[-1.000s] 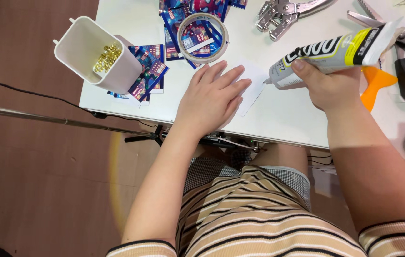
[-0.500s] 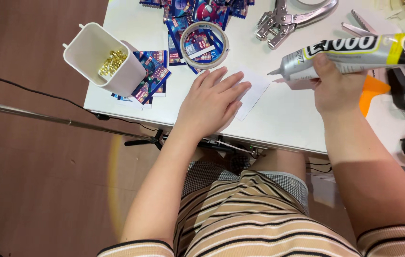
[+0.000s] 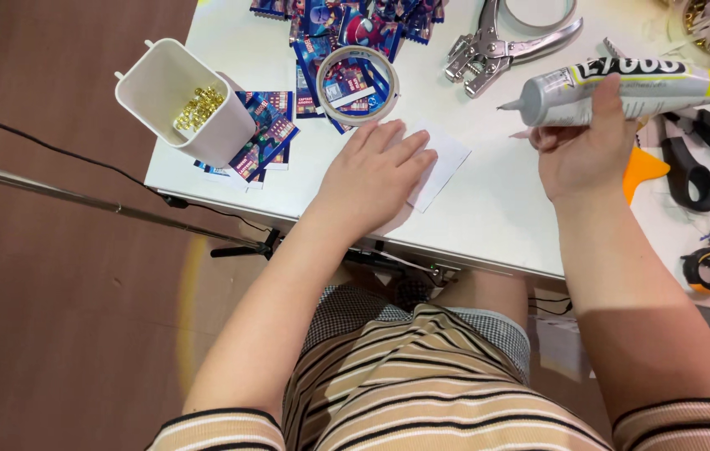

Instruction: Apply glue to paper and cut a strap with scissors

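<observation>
A white bench (image 3: 488, 217) carries a white paper card (image 3: 442, 163), a roll of clear tape (image 3: 358, 85) lying on scattered colourful cards (image 3: 267, 134), a white cup (image 3: 184, 100) of gold pieces, metal punch pliers (image 3: 497, 46), black scissors (image 3: 701, 163) and an orange scraper (image 3: 643, 167).

Blue packets (image 3: 265, 134) beside white cup (image 3: 173, 92)

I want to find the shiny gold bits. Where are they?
In the head view they sit inside the white cup at the table's left edge, beside the colourful packets and left of the tape roll.
</observation>
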